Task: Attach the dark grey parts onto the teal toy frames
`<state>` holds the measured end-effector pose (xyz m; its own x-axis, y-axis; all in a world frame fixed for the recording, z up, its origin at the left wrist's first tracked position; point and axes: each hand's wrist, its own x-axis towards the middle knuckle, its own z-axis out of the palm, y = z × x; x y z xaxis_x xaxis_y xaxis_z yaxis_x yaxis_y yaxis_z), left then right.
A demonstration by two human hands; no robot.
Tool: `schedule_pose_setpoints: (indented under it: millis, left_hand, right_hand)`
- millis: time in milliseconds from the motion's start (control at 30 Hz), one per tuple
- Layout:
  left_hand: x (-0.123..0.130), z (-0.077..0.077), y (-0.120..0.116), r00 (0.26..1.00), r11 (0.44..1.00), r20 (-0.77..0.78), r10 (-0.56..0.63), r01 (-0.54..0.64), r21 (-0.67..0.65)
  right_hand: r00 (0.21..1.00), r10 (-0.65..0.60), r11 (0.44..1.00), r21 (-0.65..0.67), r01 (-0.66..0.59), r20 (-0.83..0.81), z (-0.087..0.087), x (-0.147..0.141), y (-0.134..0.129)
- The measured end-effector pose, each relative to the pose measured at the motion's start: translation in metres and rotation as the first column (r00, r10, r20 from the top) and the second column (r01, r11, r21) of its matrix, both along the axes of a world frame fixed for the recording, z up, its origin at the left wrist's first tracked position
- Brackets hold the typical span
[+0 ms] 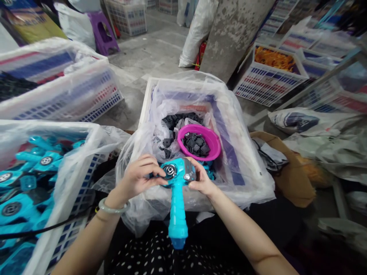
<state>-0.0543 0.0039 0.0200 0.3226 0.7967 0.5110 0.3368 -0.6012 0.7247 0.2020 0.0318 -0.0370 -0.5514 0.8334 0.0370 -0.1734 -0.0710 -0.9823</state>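
A turquoise toy hammer [178,198] with a ribbed handle hangs between my hands, its handle pointing down toward my lap. My left hand [143,173] grips the left end of its head, beside a round black emblem. The right end of the head, which is dark grey, is clasped by my right hand [202,177]. Just beyond the hammer stands a magenta basin [213,149] with several small dark plastic pieces [196,144] in it. It sits inside a crate [243,160] lined with clear plastic, where more dark pieces [182,119] lie behind the basin.
At left, a plastic-lined crate [71,168] holds several turquoise toy parts [37,160]. Another lined crate [94,84] stands behind it. A crate of orange parts [269,78] is at the back right, near a concrete pillar [232,30]. Torn cardboard [295,179] lies at right.
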Motion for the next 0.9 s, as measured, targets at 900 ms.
schedule_pose_setpoints:
  millis: [900]
  left_hand:
    - [0.005, -0.028, -0.047, 0.780, 0.721, 0.382, 0.495, -0.124, -0.682]
  right_hand:
    - [0.899, 0.178, 0.958, 0.139, -0.251, 0.400, 0.022, -0.052, -0.002]
